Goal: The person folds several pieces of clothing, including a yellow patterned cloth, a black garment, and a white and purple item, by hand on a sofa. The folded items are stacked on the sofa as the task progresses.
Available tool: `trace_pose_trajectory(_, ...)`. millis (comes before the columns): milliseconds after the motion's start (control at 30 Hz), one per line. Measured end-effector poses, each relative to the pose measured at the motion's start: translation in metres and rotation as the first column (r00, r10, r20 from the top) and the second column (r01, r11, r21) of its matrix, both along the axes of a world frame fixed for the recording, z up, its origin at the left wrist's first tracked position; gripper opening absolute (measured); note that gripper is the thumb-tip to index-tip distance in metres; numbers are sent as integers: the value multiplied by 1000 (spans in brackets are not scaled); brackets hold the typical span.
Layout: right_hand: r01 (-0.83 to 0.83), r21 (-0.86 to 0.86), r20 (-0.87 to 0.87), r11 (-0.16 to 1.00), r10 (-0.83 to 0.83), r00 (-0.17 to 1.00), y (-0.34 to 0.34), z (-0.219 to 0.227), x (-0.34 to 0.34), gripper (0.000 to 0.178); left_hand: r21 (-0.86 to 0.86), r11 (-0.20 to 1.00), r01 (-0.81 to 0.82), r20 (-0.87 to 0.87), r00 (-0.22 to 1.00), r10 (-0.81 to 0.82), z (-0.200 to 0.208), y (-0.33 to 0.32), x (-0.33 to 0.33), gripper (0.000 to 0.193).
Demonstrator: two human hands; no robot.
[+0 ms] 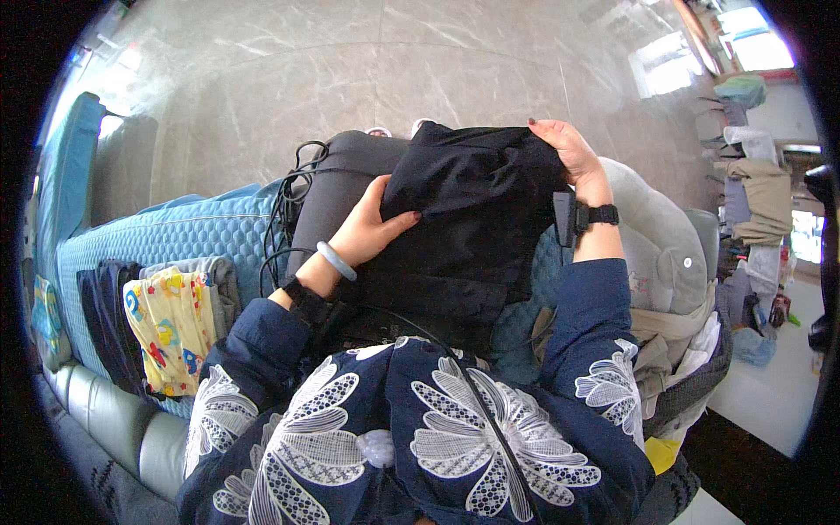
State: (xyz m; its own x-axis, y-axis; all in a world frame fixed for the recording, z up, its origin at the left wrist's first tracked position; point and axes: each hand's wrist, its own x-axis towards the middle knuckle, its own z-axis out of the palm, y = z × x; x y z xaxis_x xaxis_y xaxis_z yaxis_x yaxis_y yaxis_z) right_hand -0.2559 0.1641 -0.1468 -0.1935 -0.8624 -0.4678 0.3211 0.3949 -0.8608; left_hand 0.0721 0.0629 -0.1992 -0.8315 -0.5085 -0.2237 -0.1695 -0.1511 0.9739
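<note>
A black cloth garment [477,219] is spread over my lap, its exact kind hard to tell from the way it lies. My left hand [378,226] grips its left edge, thumb on top and fingers partly hidden beneath the cloth. At the garment's far right corner, my right hand [570,150] pinches the edge between thumb and fingers. The cloth has creases between the two hands, and its near part rests by my waist.
To the left, folded clothes, including a yellow patterned piece [171,328], lie on a blue quilted sofa cover [166,241]. Black cables [284,206] hang beside my left leg. A pale grey cushion-like thing [661,241] and piled clothes [669,350] are at my right.
</note>
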Motion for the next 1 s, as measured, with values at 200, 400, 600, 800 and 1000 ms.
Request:
trace_pose_trajectory(200, -43, 95, -224, 995, 63, 972, 5, 16, -5, 26, -72, 997, 4, -8, 1000, -4, -4, 0, -2, 55)
trace_pose_trajectory(400, -28, -15, -884, 999, -1, 468, 17, 8, 16, 20, -181, 983, -9, 50, 999, 18, 0, 0, -1, 48)
trace_pose_trajectory(600, -230, -72, -988, 970, -37, 152, 2, -5, 70, 41, -274, 962, -9, 53, 998, 24, 4, 1, -3, 46)
trace_pose_trajectory(800, -331, 217, -727, 919, 378, 573, -4, -3, 55, 25, -378, 923, -76, -34, 997, 68, 2, -7, 1, 44)
trace_pose_trajectory(1000, -406, -68, -809, 911, 188, 557, -2, 30, 84, 16, -828, 553, 89, -35, 977, -211, 70, -47, -37, 41)
